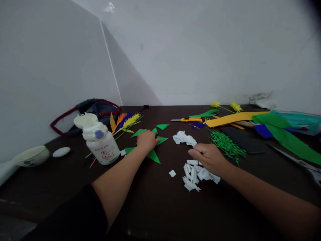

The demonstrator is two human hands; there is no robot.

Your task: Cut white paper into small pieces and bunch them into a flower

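**Now the left hand is down among green pieces, the right hand curled by crumpled white tissue!**

So, left fingers sit right on the green, though whether they pinch any, I can't tell. Over on the right, the fingers are folded together, tissue right at the knuckles; a grip on it can't be made out. White scraps litter the counter just below those right fingers, green shreds beside them, and a yellow cutter lies beyond!

Matt crumpled tissue, smooth plastic bottle
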